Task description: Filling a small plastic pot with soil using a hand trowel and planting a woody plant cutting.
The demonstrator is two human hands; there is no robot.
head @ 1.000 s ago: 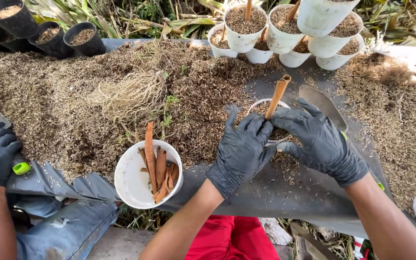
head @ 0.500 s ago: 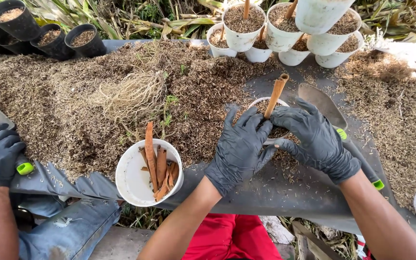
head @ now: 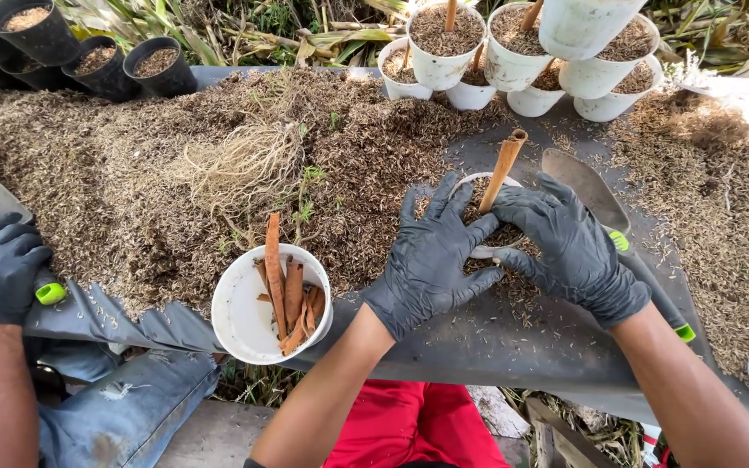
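While both hands are pressing mix around it, the brown stick [head: 503, 173] is leaning toward 1 o'clock in the small white pot [head: 478, 251] at frame centre. I'm seeing the left hand [head: 431, 260] and right hand [head: 569, 247] splayed flat, gripping nothing. Uneven pressure risks tipping the stick or spilling mix onto the grey sheet [head: 496, 347]; the trowel [head: 608, 225] is lying at 3 o'clock.

One head-worn camera looks steeply down, close over the potting bench [head: 496, 347].
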